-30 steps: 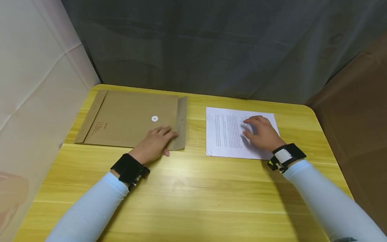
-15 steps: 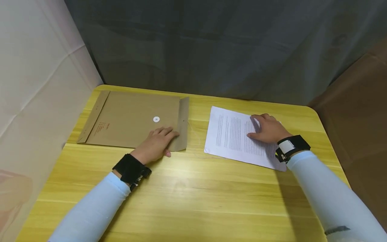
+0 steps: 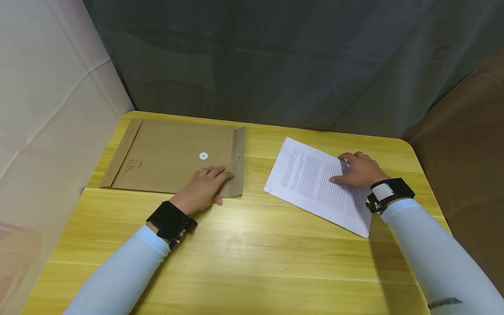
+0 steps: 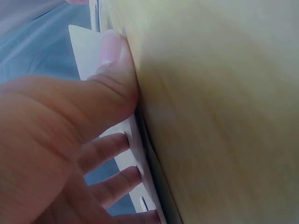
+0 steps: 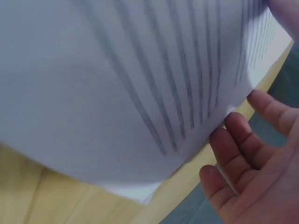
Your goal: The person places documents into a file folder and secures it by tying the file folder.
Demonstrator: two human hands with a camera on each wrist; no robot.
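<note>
Right hand: fingers curl under the far edge of the printed sheets with the thumb on top, a pinch grip. Since a second ago the stack has turned from square with the desk edge to skewed, its gripped side lifting; a pickup appears under way. Its long axis now runs from far-left to near-right. Left hand: fingers straight, pressing flat on the brown envelope, unmoved. The envelope's open flap points toward the sheets, long axis left-right.
</note>
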